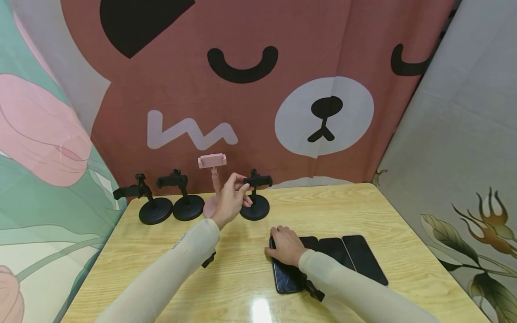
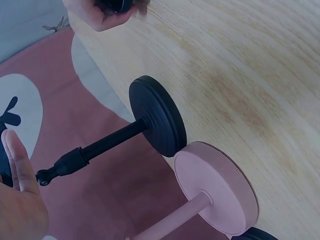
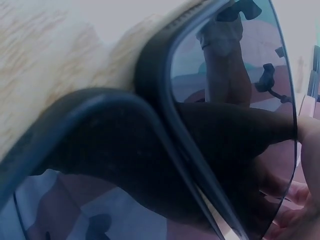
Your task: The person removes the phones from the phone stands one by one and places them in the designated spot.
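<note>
At the back of the table, my left hand [image 1: 230,202] pinches the left end of the clamp on the rightmost black phone stand [image 1: 256,209]. The left wrist view shows that stand's round base [image 2: 157,117] and bare post, with my fingers at the left edge by the clamp. My right hand [image 1: 287,246] grips the far end of the leftmost black smartphone [image 1: 286,279], its fingers curled over the edges. In the right wrist view the glossy smartphone screen [image 3: 230,145] reflects an arm; another phone's rounded corner [image 3: 95,100] lies beside it.
Three more dark phones lie side by side to the right, the outermost phone [image 1: 365,259] tilted slightly. A pink phone stand [image 1: 216,179] and two black stands, one the far-left stand [image 1: 155,211], line the table's back edge. A bear-print curtain [image 1: 250,107] hangs behind.
</note>
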`<state>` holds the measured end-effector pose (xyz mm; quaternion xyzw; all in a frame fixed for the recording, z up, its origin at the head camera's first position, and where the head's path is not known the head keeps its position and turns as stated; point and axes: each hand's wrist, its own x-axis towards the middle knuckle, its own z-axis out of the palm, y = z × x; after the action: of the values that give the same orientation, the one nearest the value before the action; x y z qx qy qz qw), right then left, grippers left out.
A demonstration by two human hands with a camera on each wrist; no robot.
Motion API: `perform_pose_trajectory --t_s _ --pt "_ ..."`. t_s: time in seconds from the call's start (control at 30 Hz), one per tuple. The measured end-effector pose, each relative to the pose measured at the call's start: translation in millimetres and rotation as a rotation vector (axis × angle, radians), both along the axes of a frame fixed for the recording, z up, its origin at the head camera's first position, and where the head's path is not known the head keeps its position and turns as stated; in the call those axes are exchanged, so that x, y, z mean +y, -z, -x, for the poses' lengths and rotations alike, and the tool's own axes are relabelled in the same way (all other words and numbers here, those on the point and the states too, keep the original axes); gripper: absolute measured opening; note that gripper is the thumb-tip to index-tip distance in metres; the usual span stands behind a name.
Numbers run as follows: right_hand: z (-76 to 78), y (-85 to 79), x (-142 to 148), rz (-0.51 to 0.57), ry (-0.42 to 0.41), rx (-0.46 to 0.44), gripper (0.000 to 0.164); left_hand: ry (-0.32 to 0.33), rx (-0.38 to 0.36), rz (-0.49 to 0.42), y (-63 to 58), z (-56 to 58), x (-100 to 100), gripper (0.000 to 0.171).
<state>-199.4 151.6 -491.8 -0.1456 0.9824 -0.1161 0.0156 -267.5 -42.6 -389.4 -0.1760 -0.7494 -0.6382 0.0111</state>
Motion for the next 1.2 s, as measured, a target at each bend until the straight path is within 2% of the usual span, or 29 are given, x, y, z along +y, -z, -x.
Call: perform_pose_trajectory --t_s 0.37,0.73,1.07,1.2 --pt "-0.3 1.6 0.0 -0.006 0.003 -0.008 0.047 0.008 -0.039 -0.03 -0.5 0.5 -0.7 0.02" --pt "0.5 6.5 1.1 -0.02 0.006 0.021 0.046 -0.005 -0.053 -0.011 -2.8 -2.6 -0.2 0.02" --pt "2.9 9.0 4.1 0.054 -0.005 0.004 0.042 0.004 -0.062 -0.026 -1.5 -1.1 -0.8 0.021" --pt "3.6 8.6 5.0 0.049 -0.008 0.013 0.042 -0.005 -0.053 -0.033 -1.5 -0.5 -1.2 0.022"
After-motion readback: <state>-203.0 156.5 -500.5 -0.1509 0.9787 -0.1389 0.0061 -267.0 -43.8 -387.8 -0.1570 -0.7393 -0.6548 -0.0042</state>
